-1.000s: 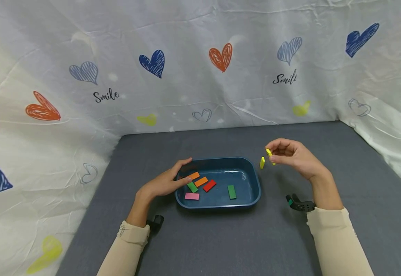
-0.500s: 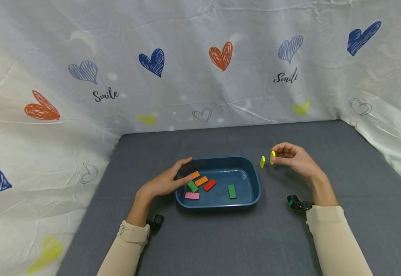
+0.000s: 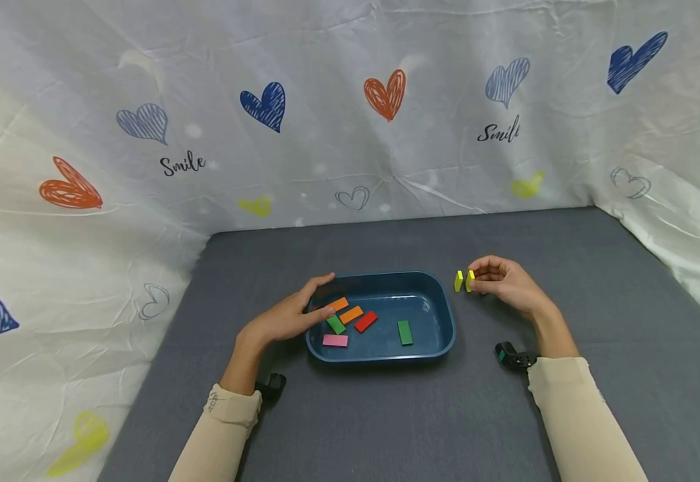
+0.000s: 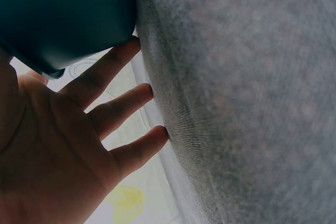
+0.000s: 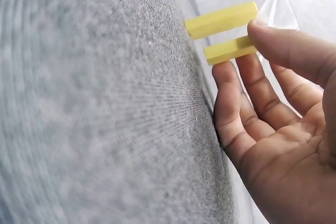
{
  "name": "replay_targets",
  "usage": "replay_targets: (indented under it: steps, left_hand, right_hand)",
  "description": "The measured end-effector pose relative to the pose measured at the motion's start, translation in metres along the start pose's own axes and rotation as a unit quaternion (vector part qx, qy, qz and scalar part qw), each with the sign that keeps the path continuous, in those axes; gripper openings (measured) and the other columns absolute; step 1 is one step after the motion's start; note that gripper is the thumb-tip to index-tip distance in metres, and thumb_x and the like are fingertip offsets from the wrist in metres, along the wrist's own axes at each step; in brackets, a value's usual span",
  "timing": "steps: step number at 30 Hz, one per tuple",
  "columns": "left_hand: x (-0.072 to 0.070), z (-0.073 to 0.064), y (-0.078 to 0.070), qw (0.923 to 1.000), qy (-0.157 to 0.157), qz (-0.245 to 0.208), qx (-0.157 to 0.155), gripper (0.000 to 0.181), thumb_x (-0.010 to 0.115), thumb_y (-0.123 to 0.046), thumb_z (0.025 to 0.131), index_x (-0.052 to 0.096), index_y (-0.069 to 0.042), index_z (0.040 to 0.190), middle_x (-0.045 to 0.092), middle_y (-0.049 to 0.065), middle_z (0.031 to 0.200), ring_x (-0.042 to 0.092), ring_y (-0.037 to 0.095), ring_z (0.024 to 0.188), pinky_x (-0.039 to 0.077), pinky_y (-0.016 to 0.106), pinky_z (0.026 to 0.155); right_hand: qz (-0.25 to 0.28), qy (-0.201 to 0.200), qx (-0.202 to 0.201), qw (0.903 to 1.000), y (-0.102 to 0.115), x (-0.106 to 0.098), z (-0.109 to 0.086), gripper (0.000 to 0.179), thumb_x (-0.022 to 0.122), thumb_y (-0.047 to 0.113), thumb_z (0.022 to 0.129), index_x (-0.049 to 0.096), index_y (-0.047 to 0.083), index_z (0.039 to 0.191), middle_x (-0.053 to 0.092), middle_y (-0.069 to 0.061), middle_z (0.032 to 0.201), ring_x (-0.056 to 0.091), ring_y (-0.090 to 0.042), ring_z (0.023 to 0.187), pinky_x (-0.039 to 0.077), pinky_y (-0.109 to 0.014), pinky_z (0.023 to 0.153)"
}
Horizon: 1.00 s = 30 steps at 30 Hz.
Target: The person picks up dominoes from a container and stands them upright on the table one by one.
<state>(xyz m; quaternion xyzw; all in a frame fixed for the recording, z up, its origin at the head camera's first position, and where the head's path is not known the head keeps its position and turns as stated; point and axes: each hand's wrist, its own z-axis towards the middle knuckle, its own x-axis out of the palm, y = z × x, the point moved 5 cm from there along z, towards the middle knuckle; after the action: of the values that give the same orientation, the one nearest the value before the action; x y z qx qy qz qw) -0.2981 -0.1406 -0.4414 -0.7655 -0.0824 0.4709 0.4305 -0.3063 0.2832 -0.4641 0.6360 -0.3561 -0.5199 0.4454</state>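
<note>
My right hand (image 3: 503,282) pinches a yellow domino (image 3: 471,281) between thumb and fingertips, holding it upright close to the table. Just left of it, a second yellow domino (image 3: 459,281) stands on end, with a narrow gap between the two. In the right wrist view the held domino (image 5: 227,51) lies below the standing domino (image 5: 220,20), and the thumb tip covers its end. My left hand (image 3: 289,317) rests at the left end of a blue tray (image 3: 380,361), thumb over the rim. Its other fingers (image 4: 123,109) are straight and spread, tips down at the table beside the tray.
Inside the tray, toward its left, lie two orange dominoes (image 3: 352,315), a red domino (image 3: 366,322), a pink domino (image 3: 335,341) and a green domino (image 3: 335,325). Another green domino (image 3: 405,333) lies farther right. A white curtain (image 3: 325,167) with hearts hangs behind the grey table (image 3: 386,428).
My right hand has lowered its domino, turned it upright and brought it left, close beside the standing one. The left hand and tray have stayed put.
</note>
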Motion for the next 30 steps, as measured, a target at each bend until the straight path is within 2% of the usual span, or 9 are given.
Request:
replay_targets:
  steps: [12, 30]
  left_hand:
    - [-0.0001, -0.0002, -0.0008, 1.0000, 0.000, -0.004, -0.003, 0.074, 0.058, -0.048, 0.102, 0.015, -0.036, 0.162, 0.021, 0.003, 0.169, 0.029, 0.034, 0.154, 0.029, 0.064, 0.119]
    - [-0.0002, -0.0002, -0.0010, 1.0000, -0.002, 0.002, 0.001, 0.074, 0.057, -0.047, 0.103, 0.015, -0.036, 0.162, 0.022, 0.004, 0.169, 0.029, 0.034, 0.153, 0.029, 0.064, 0.119]
  right_hand:
    - [-0.013, -0.012, -0.003, 0.9998, -0.0019, 0.0017, 0.0019, 0.038, 0.071, 0.012, 0.096, 0.056, -0.006, 0.126, 0.064, -0.006, 0.107, 0.064, -0.008, 0.090, 0.055, -0.027, 0.075]
    - [-0.022, -0.004, -0.002, 0.9997, -0.0023, 0.0029, 0.0020, 0.040, 0.071, 0.014, 0.096, 0.056, -0.005, 0.129, 0.064, -0.011, 0.110, 0.064, -0.010, 0.090, 0.055, -0.028, 0.074]
